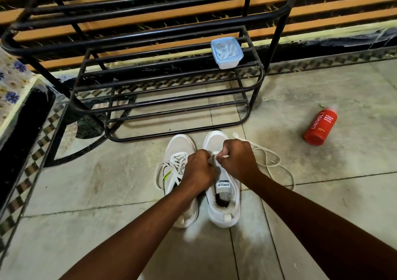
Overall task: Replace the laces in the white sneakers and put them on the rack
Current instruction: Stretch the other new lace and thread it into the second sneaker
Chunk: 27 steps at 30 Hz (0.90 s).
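Note:
Two white sneakers stand side by side on the floor, toes toward the black metal rack (171, 105). The left sneaker (178, 146) is laced, with loose loops hanging off its left side. Over the right sneaker (224, 213), whose tongue lies open, both hands work at the eyelets. My left hand (198, 169) and my right hand (238, 160) each pinch the white lace (270, 161) between them. The rest of that lace trails in loops on the floor to the right of the shoe.
A clear plastic box with a blue lid (227, 53) sits on the rack's middle shelf at the right. A red bottle (320, 127) lies on the tiled floor to the right. A raised ledge with patterned tile (12, 90) borders the left.

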Available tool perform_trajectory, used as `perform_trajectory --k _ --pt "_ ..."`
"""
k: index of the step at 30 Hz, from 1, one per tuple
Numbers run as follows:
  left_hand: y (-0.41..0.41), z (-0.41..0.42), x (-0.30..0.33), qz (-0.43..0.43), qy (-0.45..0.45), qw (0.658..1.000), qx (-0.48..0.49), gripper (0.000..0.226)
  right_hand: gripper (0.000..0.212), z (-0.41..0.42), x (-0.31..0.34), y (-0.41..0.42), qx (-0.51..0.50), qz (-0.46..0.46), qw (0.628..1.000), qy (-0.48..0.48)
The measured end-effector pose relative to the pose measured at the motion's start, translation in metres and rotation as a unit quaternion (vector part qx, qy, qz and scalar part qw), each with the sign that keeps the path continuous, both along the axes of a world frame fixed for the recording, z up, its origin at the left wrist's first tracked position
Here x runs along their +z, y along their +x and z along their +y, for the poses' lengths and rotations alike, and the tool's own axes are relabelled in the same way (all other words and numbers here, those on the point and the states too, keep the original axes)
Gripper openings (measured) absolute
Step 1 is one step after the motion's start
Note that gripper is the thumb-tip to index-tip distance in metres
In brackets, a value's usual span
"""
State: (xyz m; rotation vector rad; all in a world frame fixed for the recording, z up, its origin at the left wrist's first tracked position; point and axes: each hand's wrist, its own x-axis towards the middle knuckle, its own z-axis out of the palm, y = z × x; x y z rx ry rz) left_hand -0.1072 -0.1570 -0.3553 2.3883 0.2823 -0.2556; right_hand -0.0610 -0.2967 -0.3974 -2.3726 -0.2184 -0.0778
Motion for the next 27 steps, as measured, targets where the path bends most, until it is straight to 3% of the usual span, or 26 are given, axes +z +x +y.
perform_trajectory --k 3,10,14,20,22,27 --pt "0.000 0.002 -0.003 0.003 0.002 1.000 0.000 0.020 0.029 0.001 0.002 0.000 0.000 0.007 1.000 0.012" --pt "0.000 0.001 -0.001 -0.013 0.002 1.000 -0.013 0.008 0.033 0.001 0.006 -0.001 -0.095 0.124 0.981 0.111" --pt "-0.001 0.002 -0.003 -0.009 0.001 1.000 -0.019 0.009 0.033 0.004 0.008 -0.001 -0.103 0.139 0.979 0.108" --pt "-0.001 0.001 0.004 0.013 -0.010 1.000 -0.023 0.025 0.023 0.010 0.004 -0.010 -0.060 0.081 0.995 0.017" --pt "-0.001 0.000 0.004 0.006 -0.002 1.000 -0.026 0.012 0.021 0.012 0.008 -0.014 -0.052 0.068 0.996 0.004" --pt "0.000 0.001 0.006 0.004 -0.002 1.000 -0.030 0.015 0.019 0.010 0.007 -0.011 -0.047 0.059 0.997 0.010"
